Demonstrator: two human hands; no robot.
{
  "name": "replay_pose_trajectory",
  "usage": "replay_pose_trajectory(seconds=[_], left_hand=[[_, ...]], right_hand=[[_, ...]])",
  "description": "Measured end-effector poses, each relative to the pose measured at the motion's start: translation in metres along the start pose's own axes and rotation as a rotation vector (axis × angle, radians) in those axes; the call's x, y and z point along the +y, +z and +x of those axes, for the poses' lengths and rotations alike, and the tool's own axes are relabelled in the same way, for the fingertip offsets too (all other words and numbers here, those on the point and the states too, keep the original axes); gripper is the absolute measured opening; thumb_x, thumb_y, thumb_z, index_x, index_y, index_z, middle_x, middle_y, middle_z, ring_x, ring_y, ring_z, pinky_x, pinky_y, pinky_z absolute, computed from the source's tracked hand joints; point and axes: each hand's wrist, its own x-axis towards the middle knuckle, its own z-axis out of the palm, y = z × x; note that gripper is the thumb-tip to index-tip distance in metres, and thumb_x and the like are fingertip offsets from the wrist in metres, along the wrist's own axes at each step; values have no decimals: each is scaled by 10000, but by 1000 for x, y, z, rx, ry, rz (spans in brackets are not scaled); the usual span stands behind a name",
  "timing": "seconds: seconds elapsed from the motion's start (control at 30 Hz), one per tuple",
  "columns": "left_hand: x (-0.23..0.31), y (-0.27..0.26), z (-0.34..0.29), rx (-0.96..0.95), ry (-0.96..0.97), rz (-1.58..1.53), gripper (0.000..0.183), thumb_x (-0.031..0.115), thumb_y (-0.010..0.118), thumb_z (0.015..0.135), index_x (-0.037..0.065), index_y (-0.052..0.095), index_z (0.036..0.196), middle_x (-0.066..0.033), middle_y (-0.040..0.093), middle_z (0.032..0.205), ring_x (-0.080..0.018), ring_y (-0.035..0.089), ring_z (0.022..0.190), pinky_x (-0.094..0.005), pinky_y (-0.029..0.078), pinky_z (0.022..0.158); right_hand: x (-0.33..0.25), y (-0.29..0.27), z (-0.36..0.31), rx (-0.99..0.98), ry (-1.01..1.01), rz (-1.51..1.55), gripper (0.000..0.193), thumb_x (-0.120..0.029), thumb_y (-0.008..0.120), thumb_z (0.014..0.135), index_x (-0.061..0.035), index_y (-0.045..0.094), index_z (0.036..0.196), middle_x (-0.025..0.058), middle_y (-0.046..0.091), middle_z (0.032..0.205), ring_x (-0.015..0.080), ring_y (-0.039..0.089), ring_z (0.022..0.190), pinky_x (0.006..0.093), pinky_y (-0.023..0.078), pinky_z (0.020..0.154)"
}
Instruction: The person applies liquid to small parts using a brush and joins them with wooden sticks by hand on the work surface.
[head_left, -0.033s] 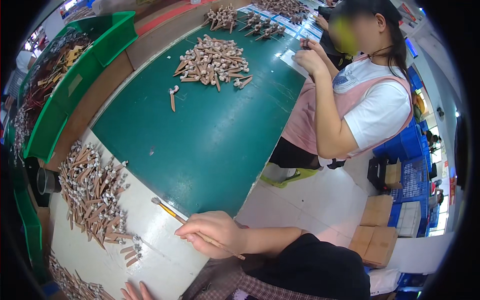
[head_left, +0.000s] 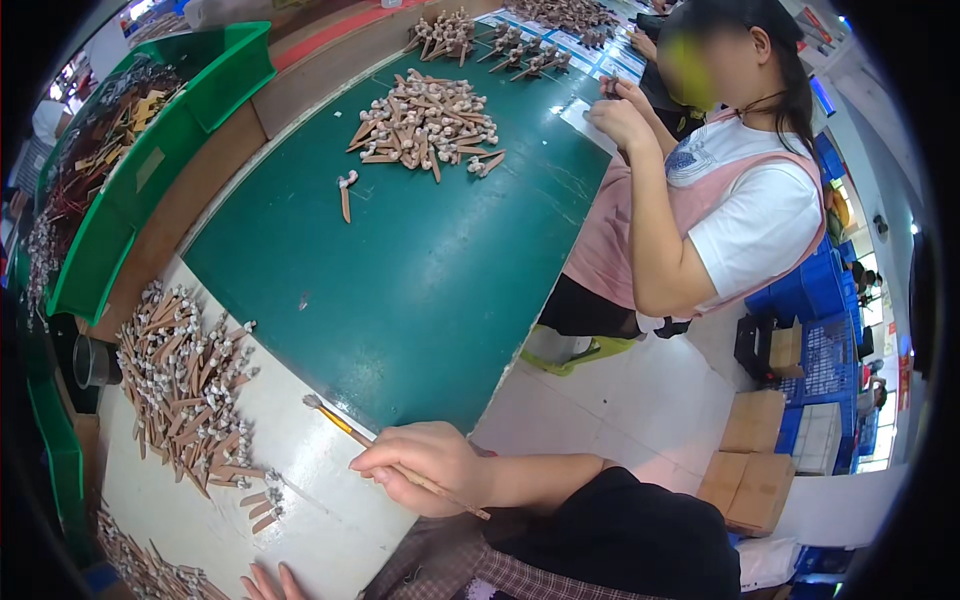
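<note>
A slim paintbrush (head_left: 345, 428) with a wooden handle and yellow ferrule is held in my right hand (head_left: 428, 468), its dark bristles pointing to the far left over the white tabletop (head_left: 310, 455). At the lower edge, only the fingers of my left hand (head_left: 272, 582) show; they are apart and rest on the white surface. Just beyond them lie a few brown pieces (head_left: 265, 508) with pale knobbly ends. A large pile of similar pieces (head_left: 190, 390) spreads on the left, and another heap (head_left: 150, 565) sits at the bottom left, partly cut off.
A green mat (head_left: 400, 270) covers the farther table, bearing another pile of brown pieces (head_left: 425, 120) and one lone piece (head_left: 346, 195). Green bins (head_left: 150, 190) line the left side beside a grey cup (head_left: 95, 360). A co-worker (head_left: 710, 220) sits at the right; cardboard boxes (head_left: 745, 490) stand behind.
</note>
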Motion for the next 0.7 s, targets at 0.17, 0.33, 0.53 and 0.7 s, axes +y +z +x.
replay_pose_trajectory(seconds=[0.17, 0.33, 0.53, 0.7], left_hand=[[-5, 5, -5, -19, -2, 16, 987, 780, 529, 718, 113, 393, 1433, -189, 328, 1493, -418, 275, 1376, -676, 125, 1053], [-1, 2, -4, -21, -13, 22, 1007, 810, 484, 723, 119, 372, 1447, -186, 307, 1507, -385, 265, 1394, -688, 80, 1046], [0, 2, -2, -16, -12, 38, 1050, 852, 440, 701, 123, 362, 1452, -181, 305, 1509, -368, 266, 1398, -693, 63, 1042], [0, -1, -5, -22, -15, 5, 1023, 853, 387, 728, 127, 369, 1448, -176, 324, 1500, -361, 293, 1387, -685, 4, 1052]], right_hand=[[-1, 0, -1, -7, -9, -36, 204, 26, 592, 827, -26, 608, 1023, 78, 657, 816, 193, 643, 667, 285, 492, 573], [-1, 1, -2, 19, -32, -42, 205, 29, 587, 822, -15, 604, 1022, 85, 652, 808, 204, 637, 653, 293, 488, 560], [1, 0, 0, 2, -31, -38, 199, 27, 590, 821, -10, 605, 1016, 94, 650, 807, 207, 633, 644, 304, 486, 554], [-3, -1, 3, -12, -31, -45, 166, 16, 586, 821, -26, 596, 981, 91, 624, 782, 229, 615, 623, 324, 468, 536]])
